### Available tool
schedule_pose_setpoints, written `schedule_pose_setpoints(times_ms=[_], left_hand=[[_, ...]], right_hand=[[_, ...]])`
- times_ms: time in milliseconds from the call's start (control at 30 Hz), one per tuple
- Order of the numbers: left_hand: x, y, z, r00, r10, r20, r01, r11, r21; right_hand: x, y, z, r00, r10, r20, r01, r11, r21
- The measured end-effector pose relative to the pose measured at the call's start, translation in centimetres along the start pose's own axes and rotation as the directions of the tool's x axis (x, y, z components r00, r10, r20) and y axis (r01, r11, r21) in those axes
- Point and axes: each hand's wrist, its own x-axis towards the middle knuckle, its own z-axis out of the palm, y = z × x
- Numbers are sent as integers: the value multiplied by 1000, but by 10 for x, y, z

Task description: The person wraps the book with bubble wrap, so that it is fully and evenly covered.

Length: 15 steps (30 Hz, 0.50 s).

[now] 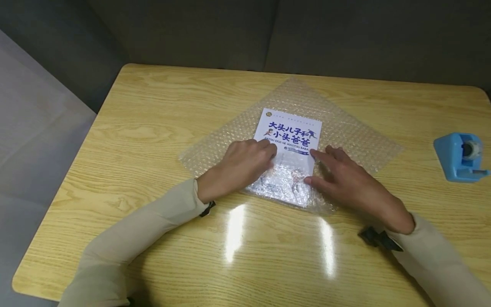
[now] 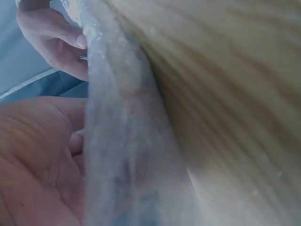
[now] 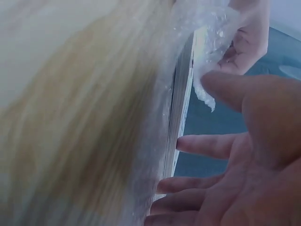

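Bubble wrap (image 1: pixel 345 132) flap folded over book (image 1: pixel 292 136) on desk (image 1: pixel 153 128); left hand (image 1: pixel 241 164) presses it with curled fingers, right hand (image 1: pixel 345 181) flat, fingers straight, holding nothing.

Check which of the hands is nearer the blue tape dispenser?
Right. The right hand rests on the book's right edge, toward the tape dispenser; the left hand lies farther left.

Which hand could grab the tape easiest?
Probably the right hand: the tape sits at the table's right edge, on that side. The left hand is farther, pressing bubble wrap onto the book.
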Motion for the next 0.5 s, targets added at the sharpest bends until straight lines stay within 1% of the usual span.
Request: schedule_pose_setpoints(times_ms=[200,333,433,500], left_hand=[[2,5,-1,999,-23,48,21,999,31],[0,8,-2,998,-3,66,-1,998,66],[-3,9,-1,998,18,59,-21,998,56],[-5,11,-1,997,18,71,-22,998,55]], right_hand=[[-1,-2,2,999,-4,-41,5,1000,10],[-1,-3,4,998,-8,-59,9,1000,7],[-1,-4,6,998,-8,-66,8,1000,11],[-1,-4,6,998,-2,-62,3,1000,13]])
